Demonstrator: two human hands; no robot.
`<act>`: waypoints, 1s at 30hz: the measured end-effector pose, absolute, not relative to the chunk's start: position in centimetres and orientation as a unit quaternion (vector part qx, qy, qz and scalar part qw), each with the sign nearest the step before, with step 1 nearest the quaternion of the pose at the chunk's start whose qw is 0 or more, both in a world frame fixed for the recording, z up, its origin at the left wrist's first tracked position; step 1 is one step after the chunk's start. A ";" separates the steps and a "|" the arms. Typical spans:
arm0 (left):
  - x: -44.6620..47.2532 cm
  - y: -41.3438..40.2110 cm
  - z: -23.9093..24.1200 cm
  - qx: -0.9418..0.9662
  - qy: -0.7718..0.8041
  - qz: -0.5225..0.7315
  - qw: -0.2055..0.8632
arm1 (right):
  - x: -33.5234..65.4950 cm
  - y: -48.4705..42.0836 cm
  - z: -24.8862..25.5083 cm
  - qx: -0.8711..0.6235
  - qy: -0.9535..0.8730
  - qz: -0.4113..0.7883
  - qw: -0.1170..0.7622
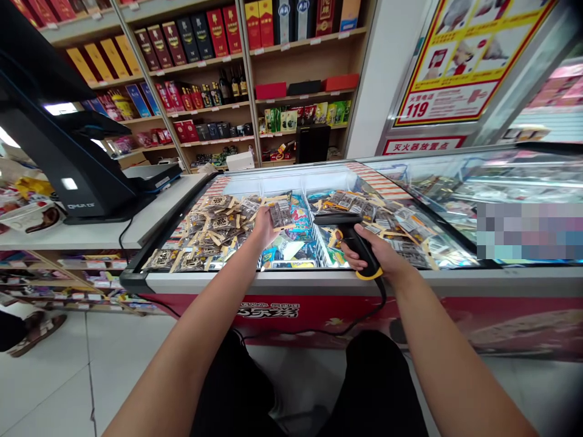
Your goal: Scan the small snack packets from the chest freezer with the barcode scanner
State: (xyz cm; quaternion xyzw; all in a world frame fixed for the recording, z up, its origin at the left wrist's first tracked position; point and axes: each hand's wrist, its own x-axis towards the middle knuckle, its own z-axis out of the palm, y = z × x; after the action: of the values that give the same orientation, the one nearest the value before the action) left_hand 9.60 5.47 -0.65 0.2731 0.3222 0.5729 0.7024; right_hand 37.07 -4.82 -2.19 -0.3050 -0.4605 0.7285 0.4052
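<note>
Basically, my left grip (264, 227) pinches an ice-cream packet (281, 212) by its edge, seemingly keeping its face exposed; right grip (379, 250) wraps the barcode scanner (362, 247), nose packetward.

A freezer (314, 279) bears brown packets (218, 221) left and right of its wire divider (320, 246), above or below its glass (285, 180), I cannot tell; blue packets (299, 215) lie just left.

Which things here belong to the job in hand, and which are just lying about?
In use:
packet, in the left hand
scanner, in the right hand
scanner cable

Apparently just there:
shelf boxes
bottles
wall poster
</note>
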 end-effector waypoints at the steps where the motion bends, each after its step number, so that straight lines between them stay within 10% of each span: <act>1: 9.6 5.5 -0.7 0.282 0.326 0.570 0.699 | 37.1 -4.8 -2.1 -0.304 -0.461 0.730 0.403; 16: 9.2 5.2 -0.9 0.356 0.371 0.541 0.666 | 36.8 -5.3 -1.6 -0.293 -0.479 0.714 0.418; 30: 13.9 5.2 -2.9 0.629 0.472 0.446 0.426 | 37.3 -5.4 -0.6 -0.228 -0.429 0.656 0.577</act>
State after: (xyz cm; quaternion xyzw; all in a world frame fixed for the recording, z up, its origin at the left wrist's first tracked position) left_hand 13.93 5.23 -2.85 0.6292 0.4723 0.4463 0.4265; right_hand 37.28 -5.37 -0.65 -0.2283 -0.4289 0.6563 0.5772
